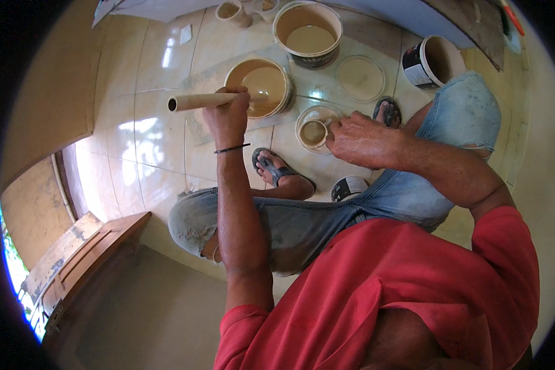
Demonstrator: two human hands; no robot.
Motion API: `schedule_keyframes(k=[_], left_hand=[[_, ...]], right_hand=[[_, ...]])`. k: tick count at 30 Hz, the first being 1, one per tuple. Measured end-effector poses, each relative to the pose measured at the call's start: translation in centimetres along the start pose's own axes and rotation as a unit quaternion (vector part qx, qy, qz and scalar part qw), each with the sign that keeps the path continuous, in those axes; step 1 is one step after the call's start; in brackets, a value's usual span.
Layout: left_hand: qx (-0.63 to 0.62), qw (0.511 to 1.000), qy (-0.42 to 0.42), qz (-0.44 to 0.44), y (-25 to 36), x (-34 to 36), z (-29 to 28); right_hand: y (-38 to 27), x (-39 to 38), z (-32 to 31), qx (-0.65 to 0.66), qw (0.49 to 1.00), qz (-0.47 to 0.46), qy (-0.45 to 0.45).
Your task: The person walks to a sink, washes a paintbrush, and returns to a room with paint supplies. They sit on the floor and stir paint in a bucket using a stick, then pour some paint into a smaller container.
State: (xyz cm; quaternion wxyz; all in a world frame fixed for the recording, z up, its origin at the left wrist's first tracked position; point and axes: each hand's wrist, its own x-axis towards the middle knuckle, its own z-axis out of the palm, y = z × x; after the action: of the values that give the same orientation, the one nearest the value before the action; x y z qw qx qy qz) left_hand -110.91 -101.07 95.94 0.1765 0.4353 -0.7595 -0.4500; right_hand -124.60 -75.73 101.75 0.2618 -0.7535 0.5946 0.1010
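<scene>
My left hand (228, 117) is closed round a pale hollow pipe (191, 102), its open end pointing left. The pipe's other end slants into a bucket (288, 92) of tan liquid. My right hand (364, 140) grips the side of a small cup (314, 133) with tan liquid in it. Beneath the cup is a round whitish container or lid (319, 112); whether the two touch I cannot tell. My right fingertips are partly hidden behind the cup's edge.
A larger bucket (282, 42) of tan liquid stands beyond, with a round lid (361, 78) on the tiles beside it. A black-and-white bucket (416, 66) leans at the right. Small cups (233, 15) stand at the back. My sandalled feet (277, 171) flank the containers. A wooden panel (98, 253) is lower left.
</scene>
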Motion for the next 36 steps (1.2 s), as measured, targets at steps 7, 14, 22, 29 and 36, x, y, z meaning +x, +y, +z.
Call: schedule_keyframes(k=[7,14,22,29,36], left_hand=[[0.092,0.991,0.09,0.041,-0.8,0.4,-0.6],[-0.063,0.997,-0.029,-0.033,0.1,-0.5,0.2],[0.013,0.992,-0.024,0.123,3.0,-2.6,2.5],[0.318,0.939,-0.079,0.108,2.9,-3.5,-1.4],[0.001,0.958,0.192,0.212,13.4,-4.2,-13.4]], right_hand=[[-0.1,-0.2,0.1,-0.007,1.0,0.003,0.019],[0.2,0.1,-1.1,-0.027,0.999,0.005,-0.028],[2.4,5.3,-4.7,0.297,0.832,0.057,0.465],[5.6,12.0,-3.3,0.424,0.839,0.082,0.332],[5.9,13.8,-1.1,0.402,0.817,0.221,0.35]])
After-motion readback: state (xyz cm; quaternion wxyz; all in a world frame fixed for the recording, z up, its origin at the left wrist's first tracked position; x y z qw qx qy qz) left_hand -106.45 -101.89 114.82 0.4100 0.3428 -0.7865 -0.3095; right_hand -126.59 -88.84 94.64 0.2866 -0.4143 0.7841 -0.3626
